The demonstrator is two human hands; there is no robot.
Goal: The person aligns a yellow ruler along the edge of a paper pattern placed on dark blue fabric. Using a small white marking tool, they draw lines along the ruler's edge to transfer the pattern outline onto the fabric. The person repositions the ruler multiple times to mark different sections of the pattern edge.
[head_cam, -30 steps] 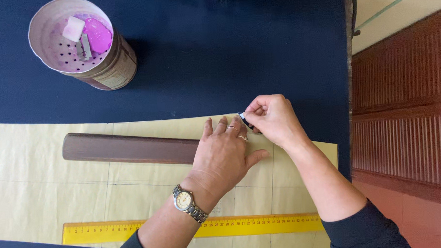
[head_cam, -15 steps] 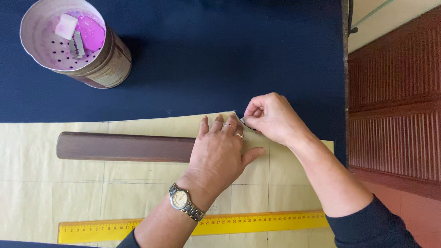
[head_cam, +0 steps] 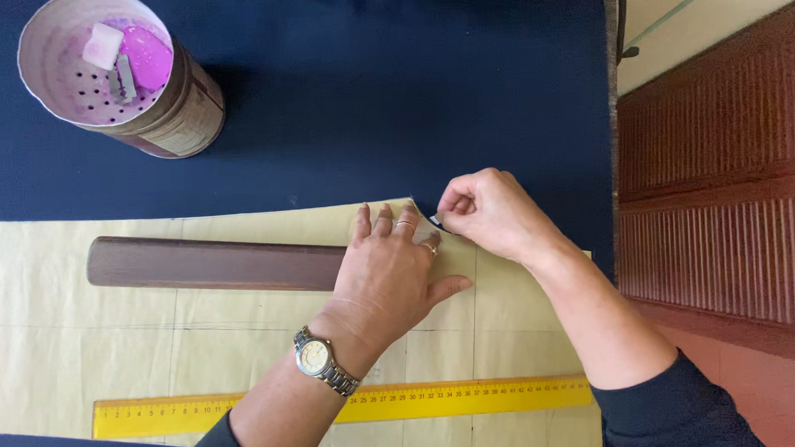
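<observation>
A small piece of chalk sat pinched between the fingertips of the right hand, its tip at the upper edge of the cream pattern paper. The left hand lay flat and open just beside it, fingers spread, pressing the right end of a dark wooden bar onto the paper. A yellow ruler lay along the paper's near edge. Everything rested on navy cloth covering the tabletop, where a round tin holding pink chalk pieces stood well apart at the far left.
</observation>
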